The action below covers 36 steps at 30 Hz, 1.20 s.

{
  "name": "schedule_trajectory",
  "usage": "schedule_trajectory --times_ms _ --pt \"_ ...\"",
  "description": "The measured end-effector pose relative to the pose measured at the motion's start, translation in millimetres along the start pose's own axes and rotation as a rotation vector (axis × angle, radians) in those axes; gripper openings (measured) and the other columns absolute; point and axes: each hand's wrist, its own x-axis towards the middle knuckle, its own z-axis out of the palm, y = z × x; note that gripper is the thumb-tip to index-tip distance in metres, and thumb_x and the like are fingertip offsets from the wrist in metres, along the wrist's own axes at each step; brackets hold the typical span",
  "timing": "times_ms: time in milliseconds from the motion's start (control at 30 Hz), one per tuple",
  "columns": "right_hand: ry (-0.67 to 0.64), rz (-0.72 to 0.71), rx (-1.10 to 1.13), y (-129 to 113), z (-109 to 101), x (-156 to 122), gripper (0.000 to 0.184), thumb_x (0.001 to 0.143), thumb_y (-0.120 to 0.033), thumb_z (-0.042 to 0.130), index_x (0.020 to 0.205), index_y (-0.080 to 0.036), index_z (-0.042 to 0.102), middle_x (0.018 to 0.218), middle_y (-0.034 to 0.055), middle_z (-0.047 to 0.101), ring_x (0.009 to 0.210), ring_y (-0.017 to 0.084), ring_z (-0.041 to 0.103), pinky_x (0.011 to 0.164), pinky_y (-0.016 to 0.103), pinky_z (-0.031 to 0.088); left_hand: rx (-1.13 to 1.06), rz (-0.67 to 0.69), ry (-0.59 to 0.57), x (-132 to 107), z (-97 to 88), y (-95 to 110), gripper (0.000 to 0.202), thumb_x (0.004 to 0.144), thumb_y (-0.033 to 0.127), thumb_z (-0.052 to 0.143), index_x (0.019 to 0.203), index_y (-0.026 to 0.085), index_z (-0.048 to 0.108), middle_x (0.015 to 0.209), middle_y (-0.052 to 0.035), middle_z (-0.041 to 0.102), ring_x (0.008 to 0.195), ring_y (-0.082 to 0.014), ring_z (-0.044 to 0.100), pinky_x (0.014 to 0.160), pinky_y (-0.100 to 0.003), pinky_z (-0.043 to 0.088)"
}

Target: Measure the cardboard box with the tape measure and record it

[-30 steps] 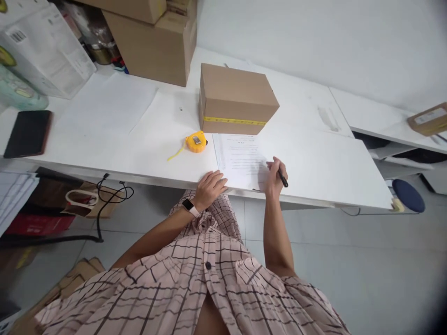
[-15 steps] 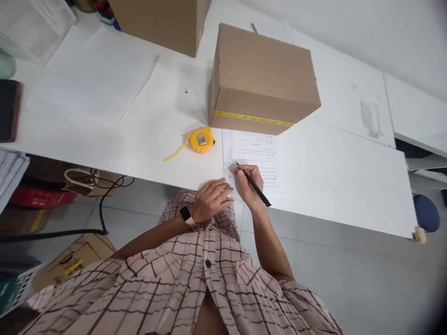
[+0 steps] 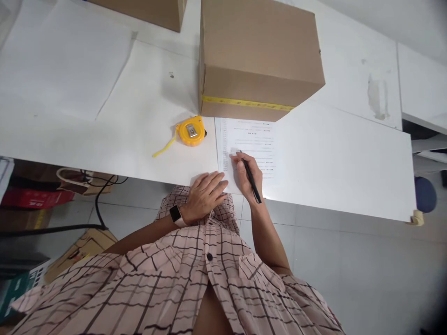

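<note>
My right hand is closed around a black pen, its tip pointing down at a printed sheet of paper. The sheet lies near the table's front edge, its far end meeting the base of a cardboard box with a yellow strip along its lower side. My left hand rests flat at the table edge by the sheet's lower left corner, fingers stretched out and holding nothing. Left of the sheet lies a yellow tape measure with a short length of its tape pulled out.
Blank white papers spread over the left of the white table. Another cardboard box stands at the back. Below the table on the left are a paper bag, a black cable and a flattened carton.
The view has shifted, so the boxes and tape measure appear higher and further left. The pen has turned a little more upright in my right hand. My left hand stays flat.
</note>
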Motion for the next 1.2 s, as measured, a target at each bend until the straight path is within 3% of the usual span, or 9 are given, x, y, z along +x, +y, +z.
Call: schedule_trajectory --times_ms 100,167,300,500,767,867,1000,1100,1200 --pt "-0.026 0.025 0.037 -4.6 6.4 -3.9 0.030 0.099 -0.044 0.053 0.123 -0.029 0.062 0.109 0.0031 0.073 0.106 0.019 0.068 0.096 0.041 0.054 0.026 -0.010 -0.006 -5.2 -1.4 -2.1 0.031 0.101 0.037 0.054 0.122 0.019 0.066 0.135 -0.0085 0.066 0.128 -0.0255 0.059 0.110 -0.044 0.042" --pt "-0.006 0.062 0.049 -6.3 8.6 -7.9 0.027 0.099 -0.046 0.052 0.108 -0.027 0.069 0.087 0.0014 0.071 0.087 0.017 0.068 0.082 0.036 0.055 0.027 -0.028 -0.008 -7.5 0.1 -2.4 0.031 0.101 0.040 0.054 0.123 0.022 0.067 0.135 -0.0072 0.066 0.128 -0.0254 0.059 0.111 -0.044 0.042" --pt "0.109 0.143 0.061 -6.9 11.2 -14.6 0.039 0.100 -0.050 0.049 0.075 -0.023 0.064 0.057 -0.0038 0.047 0.054 0.012 0.050 0.056 0.029 0.044 0.022 -0.048 0.063 -9.3 5.7 -1.8 0.027 0.098 0.038 0.059 0.119 0.024 0.068 0.130 -0.0053 0.070 0.123 -0.0245 0.063 0.109 -0.043 0.043" --pt "0.064 0.089 0.127 -4.7 18.5 -19.0 0.020 0.094 -0.041 0.061 0.108 -0.028 0.054 0.087 0.0005 0.069 0.084 0.018 0.069 0.072 0.034 0.055 -0.028 -0.075 0.068 -13.1 10.2 -1.8 0.026 0.096 0.034 0.063 0.120 0.029 0.068 0.127 -0.0034 0.071 0.125 -0.0237 0.063 0.109 -0.043 0.044" --pt "0.056 0.010 -0.013 -0.9 15.7 -21.1 0.023 0.096 -0.034 0.058 0.078 -0.025 0.046 0.066 -0.0047 0.047 0.056 0.011 0.045 0.054 0.029 0.039 0.041 -0.044 0.100 -11.6 11.0 -3.3 0.021 0.095 0.033 0.065 0.115 0.031 0.070 0.124 -0.0003 0.073 0.121 -0.0213 0.065 0.104 -0.039 0.047" --pt "0.005 0.021 0.012 -3.7 13.3 -19.3 0.020 0.097 -0.035 0.055 0.081 -0.025 0.048 0.066 -0.0042 0.046 0.057 0.012 0.045 0.054 0.029 0.039 -0.003 -0.050 0.059 -13.2 11.0 -5.0 0.025 0.096 0.033 0.063 0.120 0.032 0.068 0.126 -0.0014 0.072 0.123 -0.0210 0.064 0.104 -0.038 0.047" --pt "-0.012 0.102 0.058 -2.7 13.8 -19.7 0.013 0.094 -0.037 0.060 0.098 -0.027 0.054 0.072 -0.0019 0.060 0.060 0.014 0.054 0.052 0.029 0.043 -0.016 -0.064 0.020 -16.2 12.2 -6.0 0.027 0.095 0.034 0.063 0.123 0.034 0.067 0.127 -0.0001 0.071 0.123 -0.0198 0.065 0.104 -0.036 0.047" --pt "0.027 0.106 0.073 0.3 16.7 -20.6 0.017 0.091 -0.039 0.065 0.090 -0.026 0.054 0.073 -0.0015 0.063 0.062 0.015 0.058 0.055 0.030 0.046 0.000 -0.067 0.008 -17.2 13.3 -6.0 0.027 0.096 0.036 0.064 0.122 0.035 0.067 0.126 0.0008 0.072 0.121 -0.0199 0.066 0.103 -0.037 0.048" --pt "0.113 0.096 0.044 1.1 18.8 -20.1 0.027 0.090 -0.038 0.067 0.075 -0.024 0.050 0.063 -0.0046 0.054 0.056 0.012 0.051 0.055 0.029 0.043 0.008 -0.064 0.004 -17.5 14.3 -6.1 0.026 0.096 0.039 0.063 0.121 0.035 0.067 0.125 0.0006 0.072 0.120 -0.0206 0.066 0.102 -0.037 0.048"
